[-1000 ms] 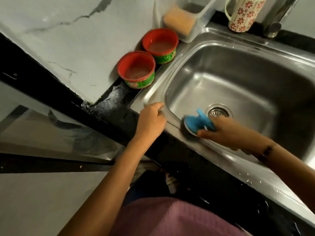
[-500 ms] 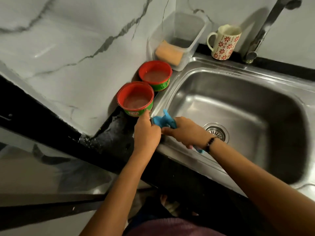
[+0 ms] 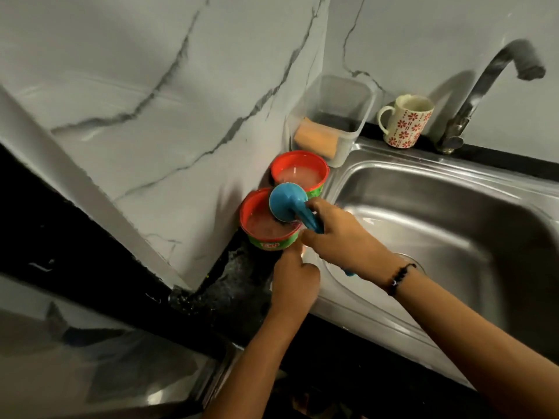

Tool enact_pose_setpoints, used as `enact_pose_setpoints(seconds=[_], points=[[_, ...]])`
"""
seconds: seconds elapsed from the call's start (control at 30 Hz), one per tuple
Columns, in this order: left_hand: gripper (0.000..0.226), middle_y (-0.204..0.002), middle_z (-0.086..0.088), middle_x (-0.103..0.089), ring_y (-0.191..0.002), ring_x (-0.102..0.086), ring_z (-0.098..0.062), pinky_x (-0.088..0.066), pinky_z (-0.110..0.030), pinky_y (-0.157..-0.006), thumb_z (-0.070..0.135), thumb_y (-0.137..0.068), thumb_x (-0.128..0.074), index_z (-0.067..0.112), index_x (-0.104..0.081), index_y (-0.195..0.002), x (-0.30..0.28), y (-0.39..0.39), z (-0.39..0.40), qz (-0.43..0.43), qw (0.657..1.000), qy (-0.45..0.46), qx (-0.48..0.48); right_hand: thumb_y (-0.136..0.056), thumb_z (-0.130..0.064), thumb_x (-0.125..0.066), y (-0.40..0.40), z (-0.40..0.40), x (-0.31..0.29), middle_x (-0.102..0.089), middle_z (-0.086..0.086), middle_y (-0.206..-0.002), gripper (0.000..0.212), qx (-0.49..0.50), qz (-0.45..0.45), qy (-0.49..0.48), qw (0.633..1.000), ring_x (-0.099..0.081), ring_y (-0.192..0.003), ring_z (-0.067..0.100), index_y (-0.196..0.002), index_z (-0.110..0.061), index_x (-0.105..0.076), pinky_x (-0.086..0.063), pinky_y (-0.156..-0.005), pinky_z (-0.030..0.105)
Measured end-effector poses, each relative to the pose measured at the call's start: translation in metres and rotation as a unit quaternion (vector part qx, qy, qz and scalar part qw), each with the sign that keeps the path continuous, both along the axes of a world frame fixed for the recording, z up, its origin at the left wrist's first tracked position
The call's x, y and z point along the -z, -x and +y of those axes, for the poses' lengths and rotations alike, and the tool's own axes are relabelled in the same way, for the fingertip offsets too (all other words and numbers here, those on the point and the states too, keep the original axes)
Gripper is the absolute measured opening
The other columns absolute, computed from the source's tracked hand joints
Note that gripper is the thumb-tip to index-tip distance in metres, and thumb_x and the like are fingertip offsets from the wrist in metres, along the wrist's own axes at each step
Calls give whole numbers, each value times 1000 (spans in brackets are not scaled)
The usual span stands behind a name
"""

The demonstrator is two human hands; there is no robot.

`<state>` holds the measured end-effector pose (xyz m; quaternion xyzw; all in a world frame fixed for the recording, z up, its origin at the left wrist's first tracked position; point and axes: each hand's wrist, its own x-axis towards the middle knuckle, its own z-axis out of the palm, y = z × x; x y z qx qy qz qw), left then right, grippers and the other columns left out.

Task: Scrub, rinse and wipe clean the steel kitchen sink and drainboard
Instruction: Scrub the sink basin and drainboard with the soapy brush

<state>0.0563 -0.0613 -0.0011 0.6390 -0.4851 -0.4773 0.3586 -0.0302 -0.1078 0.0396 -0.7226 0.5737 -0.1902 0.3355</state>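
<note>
The right hand [image 3: 341,237], gripping the blue scrubber [image 3: 284,204], has left the sink [image 3: 453,207] to dip it in the near tub [image 3: 266,228], reloading soap; the left hand [image 3: 295,279] steadies the tub with curled fingers.

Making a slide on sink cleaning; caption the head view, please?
Right hand dips a blue scrubber into the nearer red tub beside the steel sink, left hand steadying it.

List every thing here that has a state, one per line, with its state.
Blue scrubber: gripped by right hand, head in near red tub.
Far red tub: open, pale paste inside.
Left hand: curled at sink edge.
Tap: no water running.
Mug: upright.
</note>
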Motion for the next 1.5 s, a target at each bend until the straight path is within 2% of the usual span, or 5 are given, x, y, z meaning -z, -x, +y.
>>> enact_pose_setpoints(seconds=[0.37,0.83,1.03,1.23,1.5], points=[[60,-146,-1,-40,-136,-33,-14,-28,-26,-109,-5,-85,-33,17,-38,-141,5,-8,3,-60,996,-31,64,-87,-9,-54,-22,-19,6,-65,16,-94,26,2,22,-54,998,-64,-81,27,-108,-13,-39,-54,-77,44],[58,-149,-6,-33,-134,-35,-20,-32,-24,-102,4,-92,-36,14,-23,-147,-13,69,8,-130,981,-80,120,-96,-34,-48,69,-23,-2,-63,7,-92,33,69,-1,-23,997,-58,-80,20,-121,-13,-42,-44,-68,30],[52,-134,-8,-51,-115,-52,-22,-35,-19,-72,2,-91,-38,17,-37,-140,-32,105,3,-154,984,-90,13,-99,-29,-39,92,-15,23,-63,12,-105,25,-3,-105,-181,978,-59,-85,19,-117,-17,-49,-54,-77,37],[46,-120,-14,-55,-105,-54,-28,-38,-29,-74,3,-89,-39,9,-40,-135,-33,113,6,-179,975,-114,-63,-97,-14,-40,82,-21,28,-68,13,-101,26,-91,-90,-134,983,-53,-70,10,-104,-2,-63,-43,-64,19],[25,-98,-14,-54,-81,-46,-19,-33,-28,-66,3,-89,-40,1,-52,-111,-27,117,28,-194,967,-146,-71,-91,-29,-58,52,-10,29,-74,1,-81,23,-179,-83,-143,970,-68,-81,16,-87,-9,-69,-52,-77,27]])
